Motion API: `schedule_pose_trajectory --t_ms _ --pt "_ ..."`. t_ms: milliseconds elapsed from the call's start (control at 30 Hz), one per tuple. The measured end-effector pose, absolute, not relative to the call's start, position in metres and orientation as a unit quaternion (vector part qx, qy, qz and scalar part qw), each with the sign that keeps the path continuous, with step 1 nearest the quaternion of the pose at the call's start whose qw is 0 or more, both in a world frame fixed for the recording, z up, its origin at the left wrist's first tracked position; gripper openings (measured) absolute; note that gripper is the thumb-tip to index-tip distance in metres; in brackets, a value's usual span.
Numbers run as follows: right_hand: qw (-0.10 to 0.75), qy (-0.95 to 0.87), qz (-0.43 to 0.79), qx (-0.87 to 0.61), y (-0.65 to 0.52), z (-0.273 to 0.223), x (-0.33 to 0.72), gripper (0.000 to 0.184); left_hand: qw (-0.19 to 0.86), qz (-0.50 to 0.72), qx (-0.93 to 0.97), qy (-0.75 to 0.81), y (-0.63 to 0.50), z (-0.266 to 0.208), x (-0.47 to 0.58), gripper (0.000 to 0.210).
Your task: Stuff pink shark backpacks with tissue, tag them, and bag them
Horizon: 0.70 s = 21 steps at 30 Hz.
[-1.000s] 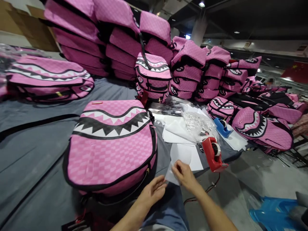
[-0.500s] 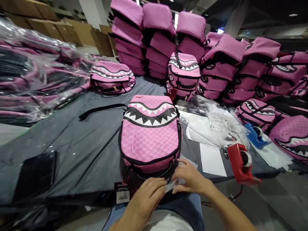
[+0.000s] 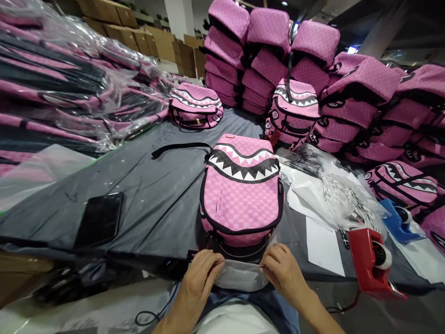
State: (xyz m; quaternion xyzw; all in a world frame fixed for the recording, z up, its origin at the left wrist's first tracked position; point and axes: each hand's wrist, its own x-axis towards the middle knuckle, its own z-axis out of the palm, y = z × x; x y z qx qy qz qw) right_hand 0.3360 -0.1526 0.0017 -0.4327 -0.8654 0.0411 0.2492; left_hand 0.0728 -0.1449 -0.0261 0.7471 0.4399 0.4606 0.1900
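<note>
A pink checkered backpack (image 3: 245,204) with a black-and-white shark-tooth mouth lies front up on the table, its bottom end towards me. Just below that end, a translucent whitish plastic piece (image 3: 241,277) is stretched between my hands; whether it is a bag or a flat sheet I cannot tell. My left hand (image 3: 204,273) pinches its left edge, fingers closed. Its right edge is gripped by my right hand (image 3: 283,269), close to the backpack's lower right corner. A loose black strap (image 3: 181,147) reaches out leftward from the backpack.
A black phone (image 3: 100,218) lies at left on the grey cloth (image 3: 153,195). To the right are white papers (image 3: 323,246), clear plastic bags (image 3: 342,195), a red tape dispenser (image 3: 370,264) and a blue one (image 3: 399,222). Stacked pink backpacks (image 3: 267,28) and plastic-wrapped ones (image 3: 52,83) stand behind.
My hands have moved apart, and the translucent plastic, bunched between them before, is now spread out. The view has turned left, so everything sits further right in it.
</note>
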Motion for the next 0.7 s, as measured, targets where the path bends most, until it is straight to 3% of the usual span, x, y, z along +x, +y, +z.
schedule_pose_trajectory --t_ms 167,300,533,700 --pt "0.267 -0.860 0.022 -0.433 -0.152 -0.001 0.313 0.014 0.142 0.448 0.752 0.463 -0.120 -0.029 0.057 0.026" --pt "0.241 -0.889 -0.072 -0.384 -0.141 -0.007 0.295 0.029 0.104 0.426 0.759 0.481 -0.095 -0.028 0.047 0.031" --pt "0.220 -0.891 -0.097 -0.386 -0.140 -0.022 0.296 0.028 0.001 0.497 0.717 0.489 -0.113 -0.021 0.064 0.010" --pt "0.218 -0.891 -0.099 -0.387 -0.140 -0.024 0.294 0.028 0.092 0.456 0.831 0.307 -0.112 -0.028 0.086 0.011"
